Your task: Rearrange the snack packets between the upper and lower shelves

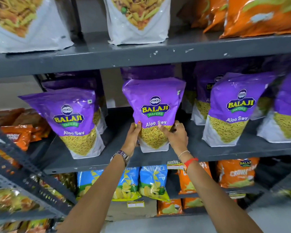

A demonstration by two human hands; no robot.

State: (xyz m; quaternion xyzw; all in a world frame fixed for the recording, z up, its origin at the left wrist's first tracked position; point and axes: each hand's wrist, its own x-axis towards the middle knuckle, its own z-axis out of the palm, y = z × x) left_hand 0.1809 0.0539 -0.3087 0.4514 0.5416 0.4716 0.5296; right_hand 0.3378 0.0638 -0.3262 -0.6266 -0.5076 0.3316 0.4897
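A purple Aloo Sev packet (154, 105) stands upright at the middle of the grey middle shelf (107, 163). My left hand (133, 137) grips its lower left side and my right hand (175, 136) grips its lower right side. More purple Aloo Sev packets stand to the left (71, 118) and to the right (233, 106), with others behind them. On the upper shelf (141, 54) stand white snack packets (138, 19) and orange packets (259, 15).
Below the middle shelf sit blue chip packets (151, 182) and orange packets (235, 172). A second metal rack (23, 174) with orange and yellow packets angles in at the left. A gap in the row shows behind and left of the held packet.
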